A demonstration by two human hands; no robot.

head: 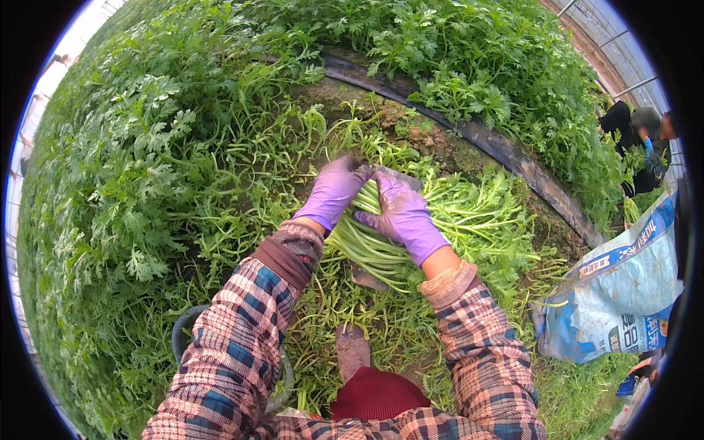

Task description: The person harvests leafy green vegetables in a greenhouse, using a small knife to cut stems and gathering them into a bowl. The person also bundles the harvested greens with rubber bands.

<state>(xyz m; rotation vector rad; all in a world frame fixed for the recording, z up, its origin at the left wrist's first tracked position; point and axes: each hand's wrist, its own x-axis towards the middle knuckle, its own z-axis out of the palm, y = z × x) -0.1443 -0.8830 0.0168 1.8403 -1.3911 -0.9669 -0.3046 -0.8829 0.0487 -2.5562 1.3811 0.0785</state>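
A bundle of cut leafy greens (360, 245) with lobed leaves, like garland chrysanthemum, lies before me. Its pale stalks point towards me and its leaves spread to the right. My right hand (404, 212), in a purple glove, grips the bundle from above with the thumb across the stalks. At the bundle's far edge, my left hand (338, 187), gloved alike and soiled, has its bent fingertips close against the right hand's fingers. What the left fingers pinch is hidden. A grey, flat piece (404, 179) shows just beyond the right fingers. Another flat piece (368, 278) sticks out under the stalks.
Tall growing greens (137, 181) stand at left and beyond a dark plastic strip (495, 146). A blue-white woven sack (610, 297) bearing writing is at right. Behind my left forearm shows a bucket rim (184, 324). Another person (638, 143) crouches far right. Cut stems litter the ground.
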